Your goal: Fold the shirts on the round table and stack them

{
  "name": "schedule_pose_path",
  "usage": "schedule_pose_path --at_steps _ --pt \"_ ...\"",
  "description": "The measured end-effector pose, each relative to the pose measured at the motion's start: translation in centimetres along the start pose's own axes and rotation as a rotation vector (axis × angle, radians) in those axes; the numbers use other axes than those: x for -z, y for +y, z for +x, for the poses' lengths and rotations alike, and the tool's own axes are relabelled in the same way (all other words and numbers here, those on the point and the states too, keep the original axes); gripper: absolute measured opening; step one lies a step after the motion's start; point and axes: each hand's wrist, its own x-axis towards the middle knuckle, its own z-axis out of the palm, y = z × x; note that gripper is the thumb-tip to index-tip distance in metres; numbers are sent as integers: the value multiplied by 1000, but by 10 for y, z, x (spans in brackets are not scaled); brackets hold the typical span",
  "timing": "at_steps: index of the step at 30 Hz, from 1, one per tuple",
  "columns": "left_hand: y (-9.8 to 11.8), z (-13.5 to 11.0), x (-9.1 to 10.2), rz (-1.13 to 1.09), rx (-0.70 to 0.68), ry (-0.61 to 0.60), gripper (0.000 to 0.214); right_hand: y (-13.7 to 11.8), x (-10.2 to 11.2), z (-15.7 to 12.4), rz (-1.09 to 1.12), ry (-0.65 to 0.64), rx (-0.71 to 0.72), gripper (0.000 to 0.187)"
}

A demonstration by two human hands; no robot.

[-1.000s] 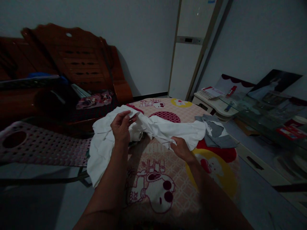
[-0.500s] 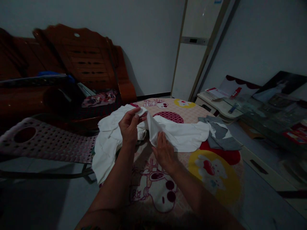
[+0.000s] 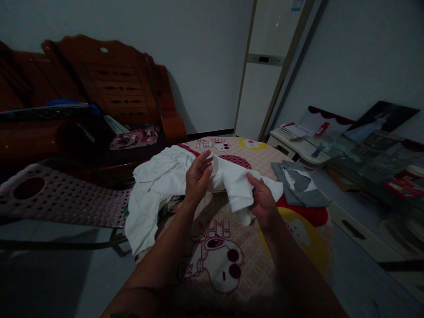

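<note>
R hand (image 3: 264, 203) grasping wht garment (image 3: 236, 187) over tbl (image 3: 253, 260); L hand (image 3: 198, 177) released, fingers parted, beside it. Grey cloth (image 3: 313, 199) at right.

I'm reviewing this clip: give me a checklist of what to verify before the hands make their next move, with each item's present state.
1. Right hand has hold of the white cloth: ok, it grips the cloth at its right side.
2. Left hand touching the white cloth: cannot tell; thumb and index finger stand apart, with contact unclear.
3. White cloth smooth throughout: not ok, its left part is rumpled.
4. White cloth wholly on the table: cannot tell; its left part covers the edge.
5. Grey cloth out of the hands: ok, it lies to the right, untouched.
</note>
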Motion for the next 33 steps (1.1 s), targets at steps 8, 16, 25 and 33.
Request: schedule_pose_path --at_steps 8,16,25,33 --pt "2 -53 -38 54 84 -25 18 -59 19 26 95 122 242 26" --pt "-38 -90 -85 74 475 -383 68 -66 5 32 206 -16 340 22" --pt "-54 -76 -87 -410 931 -140 43 -114 16 41 71 44 552 15" --pt "42 75 4 -79 97 138 23 -192 50 15 -97 131 807 20"
